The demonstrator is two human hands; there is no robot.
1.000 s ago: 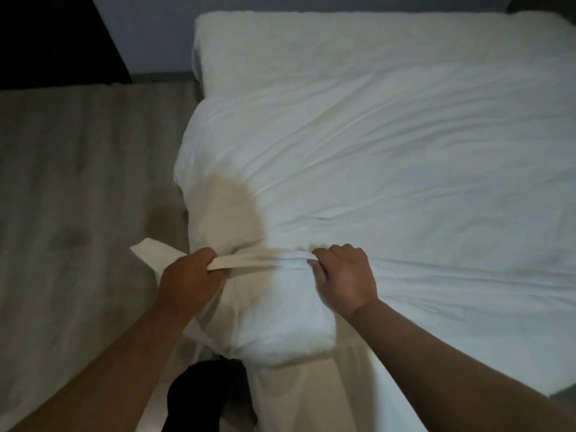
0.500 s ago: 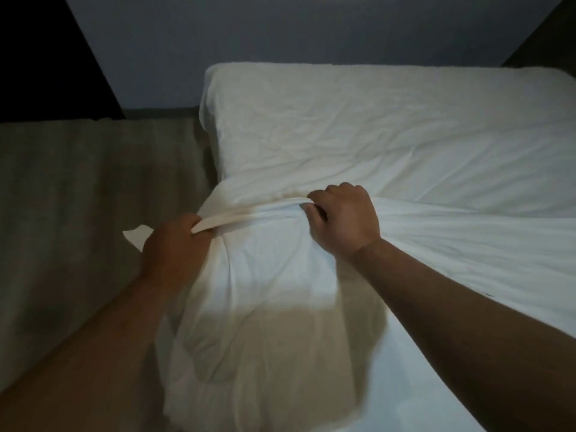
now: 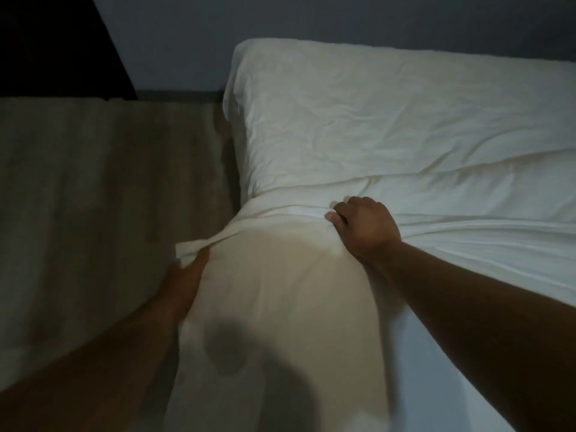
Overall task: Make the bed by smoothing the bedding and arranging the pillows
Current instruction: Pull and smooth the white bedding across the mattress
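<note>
Right hand [image 3: 366, 227] clenches the duvet [image 3: 280, 307] edge; at its eight o'clock, left hand [image 3: 184, 282] seemingly pinches the corner, fingers hidden.

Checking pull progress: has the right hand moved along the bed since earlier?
Yes. The right hand, gripping the duvet, has travelled headward: it now sits beside the bare sheet, earlier well short of it.

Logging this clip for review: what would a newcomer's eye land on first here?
Two hands grip the white duvet at the edge of the bed: the right hand bunches its top edge on top, the left hand holds the corner over the floor. Beyond them lies a bare, wrinkled sheet.
</note>
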